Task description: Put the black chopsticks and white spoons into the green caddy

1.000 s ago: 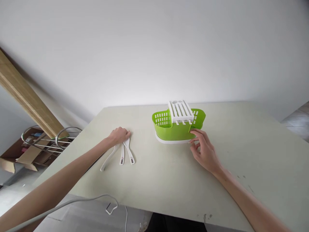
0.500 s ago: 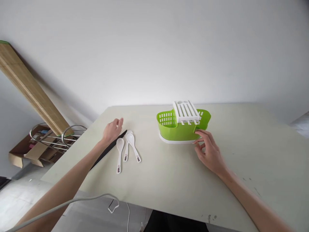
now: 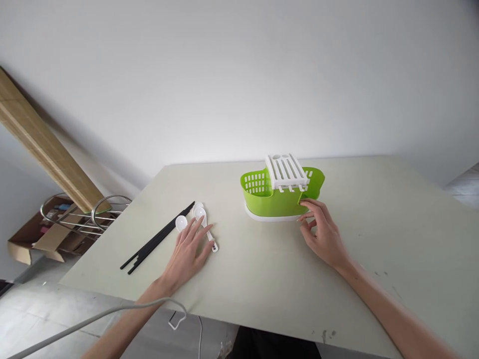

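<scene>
My left hand (image 3: 190, 249) lies over the white spoons (image 3: 181, 223), fingers spread, covering part of their handles. Whether it touches them is hard to tell. Black chopsticks (image 3: 159, 238) rest slantwise on the table to the left of the spoons. At the green basket (image 3: 273, 204), which has a white base and a white slotted rack (image 3: 287, 172) on top, my right hand (image 3: 320, 232) has its fingertips at the lower front right side. Its fingers are bent and apart, holding nothing I can see; the basket stands upright.
The pale table (image 3: 269, 279) meets a white wall at the back. Past its left edge are a metal rack (image 3: 107, 214), an open cardboard box (image 3: 24, 239) and a leaning wooden board (image 3: 48, 144). A grey cable (image 3: 112, 310) crosses the near left.
My left hand has moved from above the far end of the chopsticks down and right onto the spoons, with fingers spreading. The right hand stays at the basket. The view has shifted slightly.
</scene>
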`<state>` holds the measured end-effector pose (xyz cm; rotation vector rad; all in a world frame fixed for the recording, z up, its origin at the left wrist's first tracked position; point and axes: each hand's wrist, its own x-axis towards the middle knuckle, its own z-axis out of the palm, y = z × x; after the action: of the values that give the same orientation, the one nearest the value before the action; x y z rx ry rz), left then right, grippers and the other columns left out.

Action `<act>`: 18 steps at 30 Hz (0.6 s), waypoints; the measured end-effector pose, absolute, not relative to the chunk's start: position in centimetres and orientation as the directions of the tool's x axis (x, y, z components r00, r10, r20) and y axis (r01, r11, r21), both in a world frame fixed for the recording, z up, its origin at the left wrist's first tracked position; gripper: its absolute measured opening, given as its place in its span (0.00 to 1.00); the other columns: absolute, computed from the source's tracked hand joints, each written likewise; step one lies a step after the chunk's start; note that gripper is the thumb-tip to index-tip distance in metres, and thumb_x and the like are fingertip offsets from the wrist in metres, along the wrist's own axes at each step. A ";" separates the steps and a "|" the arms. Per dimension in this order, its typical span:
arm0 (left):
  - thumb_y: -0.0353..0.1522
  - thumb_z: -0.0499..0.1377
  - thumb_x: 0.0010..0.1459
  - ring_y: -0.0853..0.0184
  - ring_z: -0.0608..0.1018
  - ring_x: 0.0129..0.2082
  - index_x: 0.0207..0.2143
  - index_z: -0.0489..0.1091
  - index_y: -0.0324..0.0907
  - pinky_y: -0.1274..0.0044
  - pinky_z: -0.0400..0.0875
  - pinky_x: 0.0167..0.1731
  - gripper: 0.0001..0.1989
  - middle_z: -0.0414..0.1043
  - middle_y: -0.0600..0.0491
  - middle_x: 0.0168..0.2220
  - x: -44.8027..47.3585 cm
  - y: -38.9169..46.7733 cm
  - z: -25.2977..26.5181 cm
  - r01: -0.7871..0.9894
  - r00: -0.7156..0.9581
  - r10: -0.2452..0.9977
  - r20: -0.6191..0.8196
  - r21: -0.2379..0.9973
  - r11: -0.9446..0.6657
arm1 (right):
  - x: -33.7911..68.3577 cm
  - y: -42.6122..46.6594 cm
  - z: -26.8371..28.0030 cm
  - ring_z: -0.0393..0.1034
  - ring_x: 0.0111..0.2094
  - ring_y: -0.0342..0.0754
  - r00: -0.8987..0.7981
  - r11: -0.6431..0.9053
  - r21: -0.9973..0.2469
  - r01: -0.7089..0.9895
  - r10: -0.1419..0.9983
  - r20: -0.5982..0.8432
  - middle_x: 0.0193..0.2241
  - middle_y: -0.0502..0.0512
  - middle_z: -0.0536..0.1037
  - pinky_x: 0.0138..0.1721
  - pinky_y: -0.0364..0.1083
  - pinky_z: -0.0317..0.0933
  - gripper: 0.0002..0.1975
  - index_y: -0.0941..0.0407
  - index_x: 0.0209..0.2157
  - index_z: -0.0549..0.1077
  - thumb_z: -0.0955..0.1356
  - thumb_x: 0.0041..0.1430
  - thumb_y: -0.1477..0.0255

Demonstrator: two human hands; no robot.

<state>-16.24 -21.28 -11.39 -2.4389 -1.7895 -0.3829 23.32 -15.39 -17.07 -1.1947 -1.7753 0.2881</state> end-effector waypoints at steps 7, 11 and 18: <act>0.42 0.48 0.75 0.51 0.55 0.75 0.72 0.60 0.52 0.52 0.54 0.72 0.27 0.53 0.51 0.75 -18.4 -20.4 -11.3 0.928 0.366 0.923 0.116 0.032 -0.372 | 23.0 -15.4 -16.9 0.79 0.41 0.51 -0.072 0.515 -0.644 0.566 0.809 0.584 0.62 0.65 0.68 0.29 0.47 0.75 0.25 0.48 0.64 0.63 0.62 0.68 0.75; 0.44 0.51 0.73 0.52 0.58 0.74 0.71 0.63 0.50 0.54 0.55 0.72 0.27 0.55 0.49 0.74 -19.2 -20.3 -10.9 0.919 0.386 0.914 0.127 0.033 -0.393 | 22.9 -15.4 -16.8 0.79 0.41 0.50 -0.066 0.506 -0.655 0.562 0.816 0.574 0.63 0.64 0.68 0.31 0.47 0.75 0.24 0.49 0.63 0.63 0.62 0.68 0.75; 0.42 0.51 0.74 0.54 0.55 0.75 0.75 0.54 0.53 0.56 0.54 0.72 0.30 0.51 0.51 0.76 -20.7 -19.9 -9.8 0.869 0.494 0.867 0.063 -0.007 -0.495 | 23.0 -15.5 -16.7 0.79 0.38 0.49 -0.068 0.493 -0.660 0.566 0.826 0.559 0.63 0.65 0.68 0.33 0.48 0.75 0.22 0.49 0.63 0.63 0.62 0.69 0.74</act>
<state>-20.70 -19.89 -9.76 -2.6826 -1.5587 -0.0790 22.97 -15.45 -16.67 -1.1824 -1.7515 0.3301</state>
